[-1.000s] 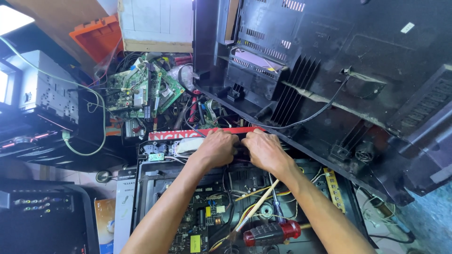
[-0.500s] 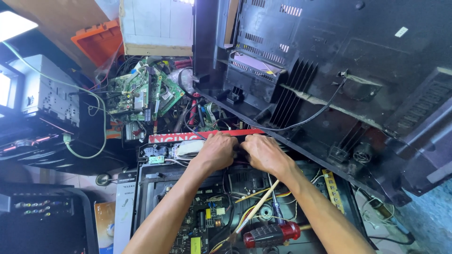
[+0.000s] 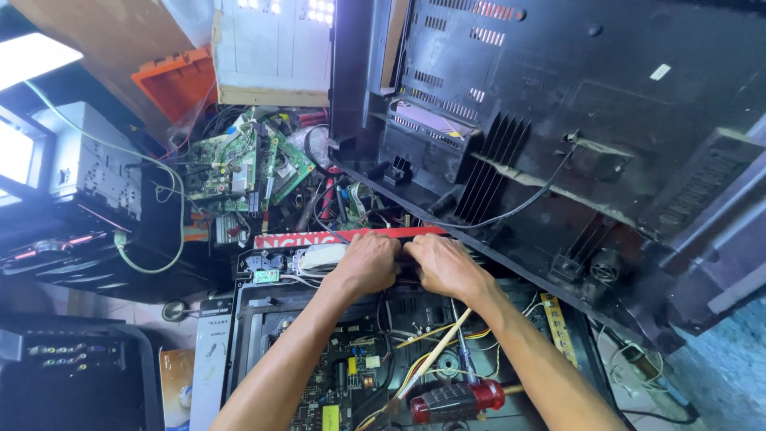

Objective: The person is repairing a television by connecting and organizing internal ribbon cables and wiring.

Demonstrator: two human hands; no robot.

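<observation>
Little has been shifted since the earlier frame: left hand (image 3: 369, 262) and right hand (image 3: 444, 266) remain curled together, gripping something hidden (cannot be identified) on the open chassis (image 3: 263, 319) at twelve o'clock. Fragile, stiff boards are judged best held by edges.

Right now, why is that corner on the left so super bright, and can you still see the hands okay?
In the head view, the white patch at the upper left is blown out by glare, so nothing shows inside it. The left hand and right hand are evenly lit and fairly sharp. The big black casing looks dim, with soft reflections, and edges bend slightly from the wide lens.
</observation>
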